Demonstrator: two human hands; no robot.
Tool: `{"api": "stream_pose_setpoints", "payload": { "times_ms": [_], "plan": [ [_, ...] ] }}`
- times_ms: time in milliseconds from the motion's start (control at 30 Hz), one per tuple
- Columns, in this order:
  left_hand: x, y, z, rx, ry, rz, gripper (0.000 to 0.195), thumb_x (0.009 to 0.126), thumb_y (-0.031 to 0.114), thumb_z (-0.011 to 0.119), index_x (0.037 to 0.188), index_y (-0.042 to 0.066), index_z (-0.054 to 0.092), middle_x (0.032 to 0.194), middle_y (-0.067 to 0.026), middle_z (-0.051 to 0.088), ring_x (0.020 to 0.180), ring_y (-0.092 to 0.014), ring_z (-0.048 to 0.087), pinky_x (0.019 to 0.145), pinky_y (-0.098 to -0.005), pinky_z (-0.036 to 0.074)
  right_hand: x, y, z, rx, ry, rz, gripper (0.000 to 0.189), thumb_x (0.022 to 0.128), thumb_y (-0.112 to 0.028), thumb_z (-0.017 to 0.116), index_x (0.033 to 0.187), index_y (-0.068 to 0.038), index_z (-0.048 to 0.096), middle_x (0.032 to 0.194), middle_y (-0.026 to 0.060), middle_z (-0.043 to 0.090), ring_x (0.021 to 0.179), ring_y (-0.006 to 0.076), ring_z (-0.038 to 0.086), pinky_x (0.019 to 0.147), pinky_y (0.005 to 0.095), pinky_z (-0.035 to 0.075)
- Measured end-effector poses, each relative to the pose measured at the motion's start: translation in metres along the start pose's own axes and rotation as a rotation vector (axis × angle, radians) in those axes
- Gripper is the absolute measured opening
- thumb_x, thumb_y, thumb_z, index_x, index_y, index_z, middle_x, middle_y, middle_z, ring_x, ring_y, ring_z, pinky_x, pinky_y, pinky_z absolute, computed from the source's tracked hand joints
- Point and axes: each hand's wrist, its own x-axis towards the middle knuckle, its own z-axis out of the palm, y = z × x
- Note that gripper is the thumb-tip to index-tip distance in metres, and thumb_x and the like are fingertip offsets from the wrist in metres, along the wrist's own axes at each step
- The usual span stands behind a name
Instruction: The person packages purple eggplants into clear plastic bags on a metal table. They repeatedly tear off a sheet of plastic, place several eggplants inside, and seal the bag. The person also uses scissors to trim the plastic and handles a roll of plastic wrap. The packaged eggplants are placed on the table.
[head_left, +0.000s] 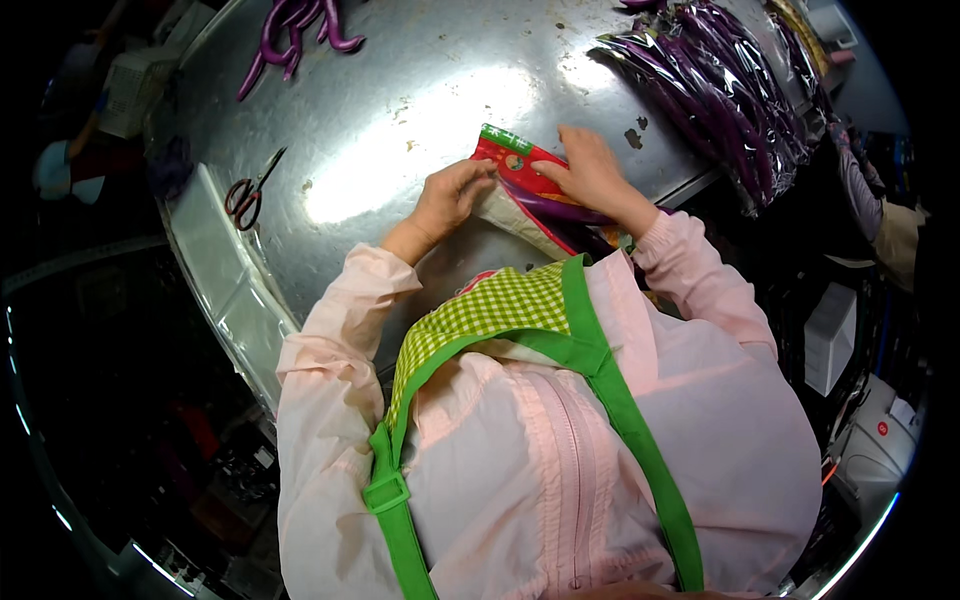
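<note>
A red and green printed plastic bag lies near the table's front edge, with long purple eggplants in or against it. My left hand pinches the bag's left edge between thumb and fingers. On the bag's right side rests my right hand, thumb and fingers spread over it; whether it grips the film I cannot tell. Part of the bag and the eggplants is hidden by my right forearm and the apron.
Scissors and a stack of clear plastic bags lie at the left of the metal table. Loose eggplants are at the back, wrapped eggplants at the right. People stand beyond both sides.
</note>
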Motion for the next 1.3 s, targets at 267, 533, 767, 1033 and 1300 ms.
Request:
{"api": "stream_pose_setpoints", "payload": {
  "times_ms": [267,533,767,1033,1300],
  "plan": [
    [-0.023,0.009,0.013,0.245,0.427,0.222,0.021,0.075,0.003,0.076,0.092,0.005,0.064,0.124,-0.0151,0.047,0.106,-0.028,0.055,0.082,-0.0333,0.049,-0.028,-0.067,0.025,0.492,0.085,-0.158,0.016,0.082,-0.016,0.065,0.097,-0.009,0.065,0.085,0.0106,0.059,0.076,0.0309,0.06,0.066,0.0402,0.047],
    [-0.028,0.026,-0.014,0.351,0.297,0.47,0.019,0.071,0.012,0.074,0.087,0.009,0.064,0.096,-0.0086,0.061,0.096,-0.03,0.059,0.082,-0.0394,0.045,-0.042,-0.059,0.013,0.421,0.18,-0.573,0.024,0.074,-0.019,0.074,0.094,-0.008,0.066,0.079,0.0061,0.053,0.075,0.0262,0.052,0.061,0.0378,0.043],
    [-0.03,0.017,-0.013,0.365,0.136,0.238,0.017,0.075,0.006,0.069,0.091,0.007,0.063,0.079,-0.0091,0.057,0.078,-0.026,0.055,0.074,-0.0375,0.044,-0.048,-0.064,0.037,0.378,0.061,-0.332,0.028,0.072,-0.013,0.072,0.098,-0.007,0.063,0.08,0.0083,0.052,0.076,0.0282,0.053,0.064,0.0389,0.044],
    [-0.013,0.013,0.012,-0.023,0.197,-0.255,0.015,0.088,0.006,0.06,0.102,0.003,0.063,0.077,-0.005,0.059,0.069,-0.011,0.051,0.061,-0.0261,0.043,-0.054,-0.057,0.039,0.145,0.043,-0.446,0.061,0.072,-0.012,0.07,0.129,-0.024,0.053,0.105,0.0148,0.054,0.093,0.0326,0.055,0.07,0.0446,0.046],
    [-0.014,-0.009,0.018,-0.033,0.254,-0.343,0.022,0.084,0.009,0.062,0.105,0.003,0.064,0.077,-0.0108,0.061,0.068,-0.017,0.056,0.065,-0.0319,0.048,-0.052,-0.066,0.016,-0.074,-0.39,-0.328,0.097,0.065,-0.024,0.081,0.148,-0.03,0.029,0.097,0.018,0.052,0.092,0.0372,0.054,0.072,0.0509,0.043]
  ]
}}
